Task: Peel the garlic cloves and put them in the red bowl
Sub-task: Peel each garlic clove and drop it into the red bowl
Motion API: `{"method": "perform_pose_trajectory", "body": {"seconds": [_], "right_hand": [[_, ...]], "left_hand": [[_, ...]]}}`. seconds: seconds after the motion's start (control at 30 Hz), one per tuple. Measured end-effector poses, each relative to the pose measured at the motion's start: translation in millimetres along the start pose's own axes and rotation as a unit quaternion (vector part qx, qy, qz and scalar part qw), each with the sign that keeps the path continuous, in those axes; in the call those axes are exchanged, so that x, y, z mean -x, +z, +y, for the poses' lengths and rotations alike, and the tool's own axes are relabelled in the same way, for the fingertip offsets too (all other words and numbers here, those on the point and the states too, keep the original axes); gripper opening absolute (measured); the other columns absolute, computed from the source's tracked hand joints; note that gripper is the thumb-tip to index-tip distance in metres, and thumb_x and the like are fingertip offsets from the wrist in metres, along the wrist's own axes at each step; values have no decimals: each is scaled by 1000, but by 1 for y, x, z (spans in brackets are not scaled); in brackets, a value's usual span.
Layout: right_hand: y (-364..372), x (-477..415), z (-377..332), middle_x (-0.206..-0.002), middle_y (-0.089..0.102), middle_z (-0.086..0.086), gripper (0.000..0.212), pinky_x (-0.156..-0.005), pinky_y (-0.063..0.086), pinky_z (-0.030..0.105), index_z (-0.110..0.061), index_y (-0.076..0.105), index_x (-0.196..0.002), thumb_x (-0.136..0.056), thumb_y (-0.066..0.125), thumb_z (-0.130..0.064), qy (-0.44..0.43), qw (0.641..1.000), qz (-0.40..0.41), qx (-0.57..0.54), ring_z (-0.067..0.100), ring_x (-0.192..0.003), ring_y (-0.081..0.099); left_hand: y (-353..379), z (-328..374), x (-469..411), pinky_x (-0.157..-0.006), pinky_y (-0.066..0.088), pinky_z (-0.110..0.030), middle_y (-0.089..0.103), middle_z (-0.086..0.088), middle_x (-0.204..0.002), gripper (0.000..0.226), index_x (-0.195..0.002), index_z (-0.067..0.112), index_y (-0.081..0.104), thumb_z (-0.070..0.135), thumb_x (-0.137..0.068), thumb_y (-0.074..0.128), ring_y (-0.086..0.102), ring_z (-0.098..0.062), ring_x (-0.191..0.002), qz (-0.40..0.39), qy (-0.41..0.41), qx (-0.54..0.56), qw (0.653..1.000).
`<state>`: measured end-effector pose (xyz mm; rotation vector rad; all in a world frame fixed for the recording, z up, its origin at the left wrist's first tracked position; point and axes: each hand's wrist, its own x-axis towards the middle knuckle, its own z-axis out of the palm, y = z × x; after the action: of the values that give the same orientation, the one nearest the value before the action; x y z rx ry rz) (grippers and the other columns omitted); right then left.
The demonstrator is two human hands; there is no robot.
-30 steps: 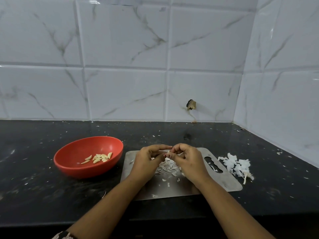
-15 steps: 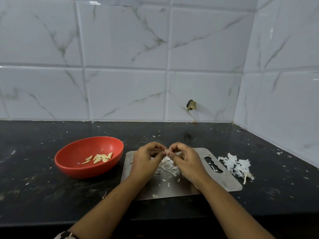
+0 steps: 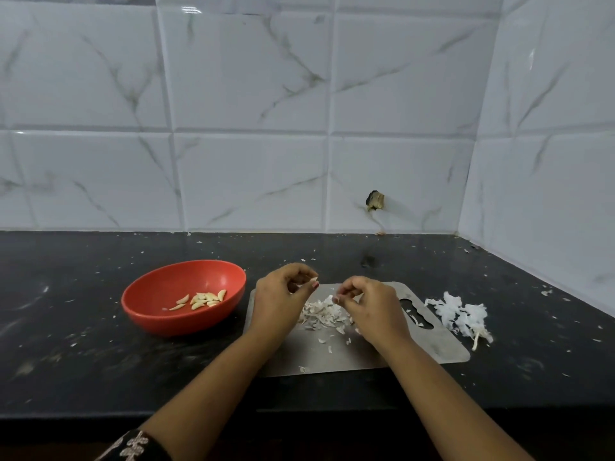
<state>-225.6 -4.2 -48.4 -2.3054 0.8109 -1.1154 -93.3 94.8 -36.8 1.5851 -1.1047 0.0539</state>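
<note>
The fingertips [image 3: 312,285] of the left hand [image 3: 283,302] pinched a small pale garlic clove [image 3: 313,280], its tip poking out just above the nails. It was lifted clear of the work surface, likely so the skin could fall away beneath it. A little to the right, the right hand [image 3: 374,306] had its fingers curled narrowly, thumb and forefinger tips together. Whether a sliver of skin sat between them I could not tell.

Both hands hovered over a flat grey steel chopping board [image 3: 332,357] with a cut-out handle at its right end. Directly under the fingers lay a heap of torn whitish garlic peel [image 3: 322,314], seemingly dropped there so the mess stayed on the board.

Just left of the board stood a shallow red plastic bowl [image 3: 173,327], close by the left hand, probably for a short reach. Inside it rested about ten peeled cream-coloured cloves [image 3: 203,299].

On the black stone counter [image 3: 83,361], right of the board, sat a separate pile of papery white outer skins [image 3: 461,314], apparently set aside as waste. Flecks of peel dotted the counter. Behind it rose a wall of white marble-patterned tiles [image 3: 253,94].

The clove looked nearly bare, so the bowl seemed its next stop.
</note>
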Motion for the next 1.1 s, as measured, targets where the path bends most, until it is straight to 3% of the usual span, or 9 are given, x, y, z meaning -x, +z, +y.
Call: {"method": "perform_pose_trajectory", "body": {"seconds": [0.17,0.23,0.37,0.43,0.63,0.77,0.9,1.0,1.1], "right_hand": [[0,0,2,-76,58,-19,9,-59,47,21,-26,65,-88,-94,61,-20,-13,1000,23,0,0,-64,58],[0,1,1,-78,60,-17,9,-60,47,21,-25,65,-89,-95,60,-19,-18,1000,17,5,1,-66,58],[3,2,-1,-79,63,-14,9,-57,44,20,-25,65,-89,-94,60,-20,-29,999,-10,30,1,-62,55],[3,2,0,-79,64,-13,9,-56,42,20,-26,65,-88,-93,61,-20,-28,999,-17,40,1,-61,55],[5,1,1,-77,65,-12,9,-58,50,29,-27,67,-88,-92,62,-21,-29,998,-32,54,5,-60,57],[2,2,1,-78,66,-12,17,-57,46,27,-23,68,-90,-94,56,-12,-25,999,6,39,6,-63,58],[-4,0,5,-101,70,-5,30,-69,50,30,-20,70,-103,-94,48,-2,8,997,47,59,14,-82,63],[-9,1,7,-114,69,0,32,-83,51,33,-24,67,-118,-96,49,-9,39,989,-17,140,18,-98,63],[-10,1,7,-115,69,1,29,-91,49,33,-25,69,-116,-97,50,-13,65,973,-96,197,19,-104,62]], "left_hand": [[-43,12,-27,-68,48,-16,69,11,-74,23,-75,33,68,13,-80,76,63,0,-70,31,-36,1,999],[-76,9,-43,-74,50,-22,69,8,-73,21,-74,30,68,11,-80,76,64,-7,-73,21,-65,-57,996],[-140,-15,-61,-51,45,-20,63,7,-56,14,-81,21,74,7,-78,74,59,-8,-52,-66,-176,-238,953],[-157,-29,-63,-48,43,-17,63,7,-54,13,-82,20,75,8,-76,77,58,-6,-48,-95,-196,-309,926],[-157,-55,-65,-68,58,-26,69,5,-65,13,-76,20,75,7,-74,76,66,-9,-57,-129,-211,-351,903],[-151,-56,-68,-75,54,-34,68,2,-86,14,-72,23,69,11,-78,74,63,-15,-74,-85,-183,-376,904],[-140,-38,-69,-82,51,-35,67,-4,-103,21,-86,24,70,6,-84,58,61,-22,-93,-18,-121,-330,936],[-117,-11,-59,-85,53,-34,69,2,-89,24,-90,22,70,6,-86,52,65,-17,-89,-18,-62,-265,962],[-83,18,-41,-82,53,-28,66,12,-77,21,-92,22,70,8,-84,56,66,-10,-82,-53,-3,-205,977]]}}
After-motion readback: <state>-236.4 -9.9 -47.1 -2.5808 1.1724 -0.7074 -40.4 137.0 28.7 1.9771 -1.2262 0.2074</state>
